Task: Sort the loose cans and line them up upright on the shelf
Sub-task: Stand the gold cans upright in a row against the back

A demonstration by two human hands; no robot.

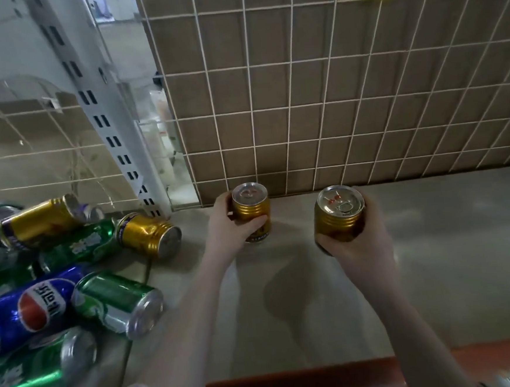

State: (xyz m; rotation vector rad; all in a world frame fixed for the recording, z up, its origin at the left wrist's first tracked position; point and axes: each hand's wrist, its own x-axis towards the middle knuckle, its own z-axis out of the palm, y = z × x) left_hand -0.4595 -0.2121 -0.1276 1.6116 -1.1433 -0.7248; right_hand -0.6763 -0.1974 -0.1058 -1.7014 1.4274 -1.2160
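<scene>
Early stage: left hand (229, 226) has fingers wrapped round a gold can (251, 213) standing upright on the shelf (435, 255) by the wire grid back (331, 95). Right hand (362, 239) fingers grip a second gold can (339, 214), apparently not yet set down. Pile at left still lying loose: gold cans (148, 235), green cans (119, 303), blue Pepsi can (31, 311).

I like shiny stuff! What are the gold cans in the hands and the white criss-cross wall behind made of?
Gold can in the left hand and gold can in the right hand: probably metal, with glossy ribbed sides and silvery pull-tab lids. White grid: looks like thin painted or coated wire; what's under the white can't be told.
</scene>
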